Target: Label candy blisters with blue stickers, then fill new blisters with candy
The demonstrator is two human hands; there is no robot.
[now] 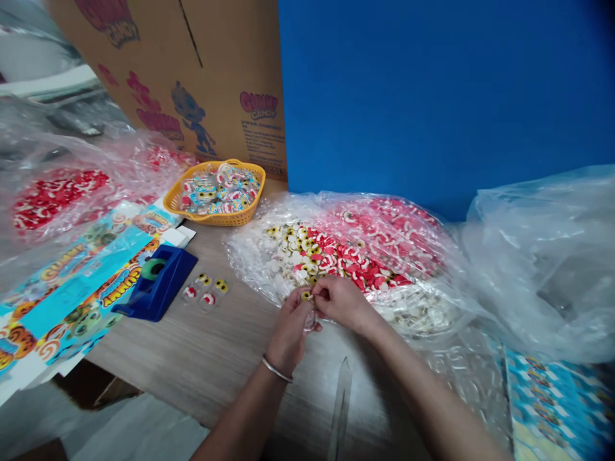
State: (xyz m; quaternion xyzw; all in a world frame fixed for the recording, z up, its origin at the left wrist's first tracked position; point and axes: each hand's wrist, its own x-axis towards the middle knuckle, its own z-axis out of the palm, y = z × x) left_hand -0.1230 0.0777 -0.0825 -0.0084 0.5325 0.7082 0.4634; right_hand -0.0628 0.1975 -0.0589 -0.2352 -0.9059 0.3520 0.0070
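Above the table [230, 339], between its front edge and the plastic bag [257, 259], the left hand [291, 323] curls around a clear tray [310, 322], a yellow eye [306, 296] at its top. The right hand's [343, 304] fingers bunch there; whether they grip anything, I cannot tell. Best to steady the tray's rim and press gently.
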